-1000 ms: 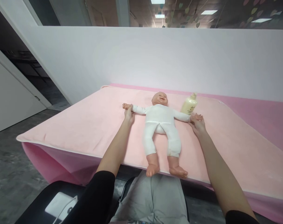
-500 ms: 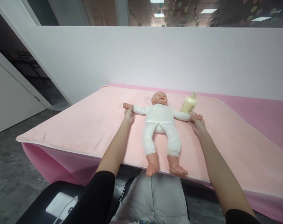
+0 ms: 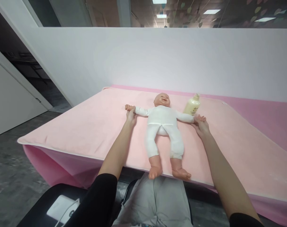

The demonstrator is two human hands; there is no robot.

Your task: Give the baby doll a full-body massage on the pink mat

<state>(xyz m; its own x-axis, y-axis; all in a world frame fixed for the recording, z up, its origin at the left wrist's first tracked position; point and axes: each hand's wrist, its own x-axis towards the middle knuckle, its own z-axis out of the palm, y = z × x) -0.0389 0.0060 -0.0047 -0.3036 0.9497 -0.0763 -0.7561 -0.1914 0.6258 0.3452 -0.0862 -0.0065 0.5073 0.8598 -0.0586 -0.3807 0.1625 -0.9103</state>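
A baby doll (image 3: 161,116) with a white cloth body lies on its back, head away from me, arms stretched out to both sides. Its bare feet reach the near edge of the table. My left hand (image 3: 131,116) is closed around the doll's wrist on the left side. On the other side, my right hand (image 3: 202,126) grips the doll's other wrist, the doll's fingers showing above mine. A pale yellow pump bottle (image 3: 192,106) stands just behind the doll's arm on the right.
A pale pink cloth (image 3: 86,126) covers the table, over a darker pink cover (image 3: 263,116). Behind it rises a white wall (image 3: 157,56). At the lower left, a white device (image 3: 60,206) with a cable lies on a black chair (image 3: 32,208).
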